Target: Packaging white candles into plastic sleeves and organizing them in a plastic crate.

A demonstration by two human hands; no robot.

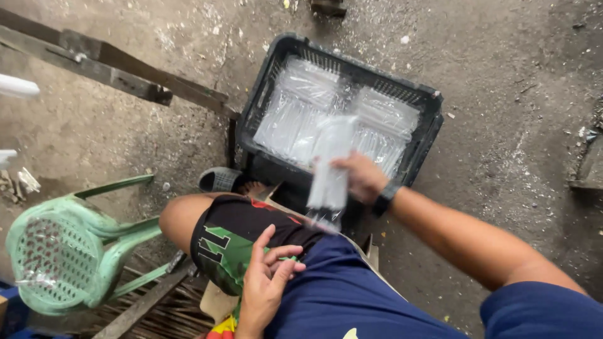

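Right hand [359, 177] clamping a clear plastic packet [331, 164], long axis hanging upright just above the black crate [422, 139]; left hand [267, 282] lying open-fingered on the thigh.

The floor [515, 94] is rough, dusty grey concrete. Directly on it, just beyond the right grip [361, 179], sits a black plastic crate [267, 81] — and well off to that grip's left a green plastic chair [63, 251] lies tipped over.
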